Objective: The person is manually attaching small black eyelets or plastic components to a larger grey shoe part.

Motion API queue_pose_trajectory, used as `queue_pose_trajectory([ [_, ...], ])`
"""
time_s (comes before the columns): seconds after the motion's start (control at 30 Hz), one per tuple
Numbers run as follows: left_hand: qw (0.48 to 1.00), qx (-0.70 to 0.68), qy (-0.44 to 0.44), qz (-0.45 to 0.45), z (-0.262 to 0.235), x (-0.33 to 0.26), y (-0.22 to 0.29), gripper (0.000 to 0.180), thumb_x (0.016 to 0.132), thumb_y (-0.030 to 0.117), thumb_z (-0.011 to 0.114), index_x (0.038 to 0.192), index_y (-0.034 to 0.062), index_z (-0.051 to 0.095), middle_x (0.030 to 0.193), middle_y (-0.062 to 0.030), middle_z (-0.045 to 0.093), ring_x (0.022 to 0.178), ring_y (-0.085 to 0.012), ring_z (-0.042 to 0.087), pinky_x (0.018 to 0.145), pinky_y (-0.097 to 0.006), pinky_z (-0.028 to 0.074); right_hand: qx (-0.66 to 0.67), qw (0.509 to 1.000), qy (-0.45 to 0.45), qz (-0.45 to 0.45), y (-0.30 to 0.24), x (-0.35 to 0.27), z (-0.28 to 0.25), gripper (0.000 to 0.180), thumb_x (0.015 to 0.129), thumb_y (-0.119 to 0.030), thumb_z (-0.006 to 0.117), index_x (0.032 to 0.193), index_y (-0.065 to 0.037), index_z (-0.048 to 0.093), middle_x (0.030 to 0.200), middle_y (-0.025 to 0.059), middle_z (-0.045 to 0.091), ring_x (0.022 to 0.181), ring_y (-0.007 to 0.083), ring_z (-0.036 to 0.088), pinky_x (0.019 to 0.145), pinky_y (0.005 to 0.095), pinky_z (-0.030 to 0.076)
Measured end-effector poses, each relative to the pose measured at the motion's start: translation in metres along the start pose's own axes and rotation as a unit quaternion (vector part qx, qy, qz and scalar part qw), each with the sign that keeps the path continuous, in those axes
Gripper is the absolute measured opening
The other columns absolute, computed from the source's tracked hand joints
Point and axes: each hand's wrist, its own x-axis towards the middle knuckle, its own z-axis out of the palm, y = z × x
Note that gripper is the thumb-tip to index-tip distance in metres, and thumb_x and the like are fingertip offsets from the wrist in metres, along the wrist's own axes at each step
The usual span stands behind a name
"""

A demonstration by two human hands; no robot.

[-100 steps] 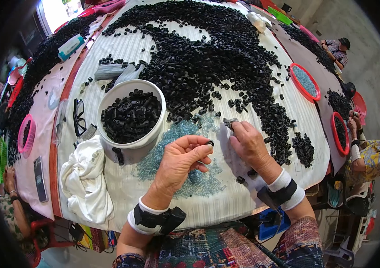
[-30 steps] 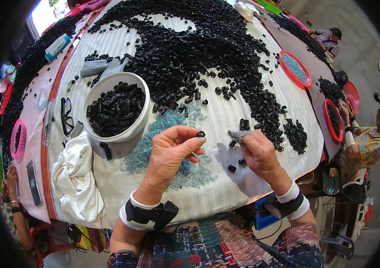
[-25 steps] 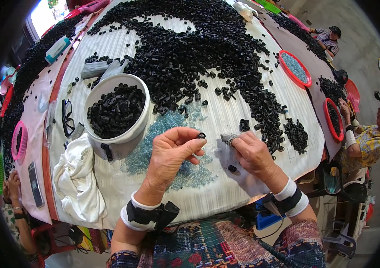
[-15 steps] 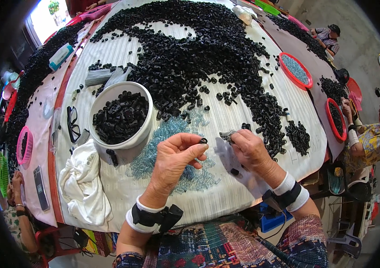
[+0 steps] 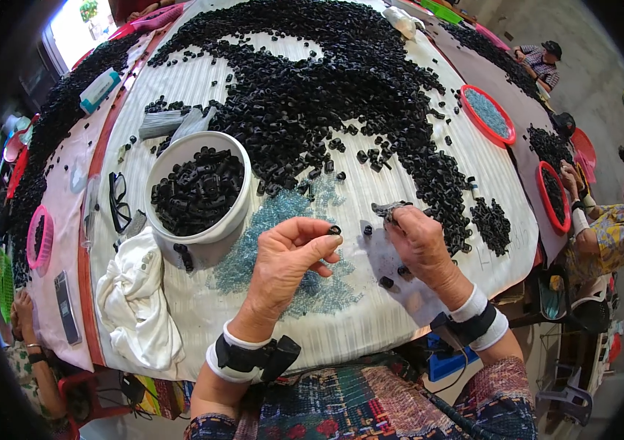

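From where I stand, the white bowl [image 5: 234,223] is heaped with black pieces [image 5: 198,191]. Pale blue beads [image 5: 275,213] spill over the cloth just right of it. Past those beads, the person's left hand [image 5: 290,253] pinches a small black ring [image 5: 334,230] between thumb and forefinger, with hardly any gap between the tips. Further right of the bowl, the right hand [image 5: 419,240] has its fingers curled in around a grey bundle [image 5: 384,210]; what makes it up is too small to tell. Well off to the bowl's right, one red basket [image 5: 501,142] holds more blue beads and a second red basket [image 5: 561,229] dark pieces. Left of the bowl, a pink basket [image 5: 48,238] has dark contents too.
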Motion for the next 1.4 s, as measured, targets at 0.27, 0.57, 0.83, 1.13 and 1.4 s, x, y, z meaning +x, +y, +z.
queue_pose_trajectory([
  [0.27, 1.0, -0.006, -0.013, 0.002, 0.0, 0.001, -0.002, 0.018, 0.082, 0.005, 0.067, 0.097, -0.0013, 0.061, 0.086, -0.0121, 0.068, 0.069, -0.0134, 0.066, 0.052, -0.023, 0.055, -0.052, 0.998, -0.019, -0.025, -0.009, 0.007, 0.011, 0.016, 0.072, 0.002, 0.062, 0.087, -0.001, 0.056, 0.08, 0.0136, 0.057, 0.073, 0.0313, 0.058, 0.063, 0.0382, 0.049],
  [0.57, 1.0, -0.004, -0.013, -0.005, 0.0, 0.002, -0.001, 0.02, 0.081, 0.006, 0.068, 0.098, -0.002, 0.06, 0.085, -0.0115, 0.068, 0.069, -0.0139, 0.066, 0.052, -0.023, 0.055, -0.088, 0.986, -0.075, -0.12, -0.003, 0.005, 0.014, 0.014, 0.071, -0.005, 0.06, 0.086, -0.004, 0.058, 0.084, 0.0101, 0.059, 0.079, 0.0275, 0.057, 0.068, 0.0349, 0.049],
  [0.83, 0.999, -0.01, -0.029, 0.008, 0.0, 0.0, -0.002, 0.017, 0.082, 0.005, 0.067, 0.096, -0.0027, 0.06, 0.084, -0.0126, 0.067, 0.071, -0.0149, 0.066, 0.053, -0.023, 0.055, -0.096, 0.982, -0.073, -0.143, -0.002, 0.014, 0.011, 0.014, 0.074, -0.006, 0.062, 0.087, -0.003, 0.057, 0.084, 0.0115, 0.059, 0.078, 0.0275, 0.06, 0.064, 0.0347, 0.051],
  [1.13, 0.999, -0.023, -0.029, 0.036, 0.002, -0.002, -0.001, 0.016, 0.082, 0.002, 0.066, 0.096, -0.0025, 0.061, 0.086, -0.0113, 0.068, 0.072, -0.0146, 0.066, 0.056, -0.024, 0.055, 0.135, 0.988, 0.055, -0.053, -0.066, 0.032, -0.014, 0.016, 0.071, 0.006, 0.069, 0.082, 0.0, 0.058, 0.071, 0.0101, 0.058, 0.062, 0.0229, 0.059, 0.054, 0.0305, 0.046],
  [1.4, 0.999, 0.017, -0.02, 0.04, 0.004, -0.003, 0.0, 0.017, 0.082, 0.001, 0.066, 0.097, -0.003, 0.061, 0.086, -0.0105, 0.067, 0.074, -0.0143, 0.066, 0.058, -0.024, 0.055, 0.121, 0.989, 0.059, -0.055, -0.073, 0.033, -0.009, 0.016, 0.071, 0.006, 0.068, 0.082, 0.0, 0.058, 0.072, 0.0107, 0.059, 0.064, 0.0242, 0.061, 0.055, 0.0311, 0.047],
])
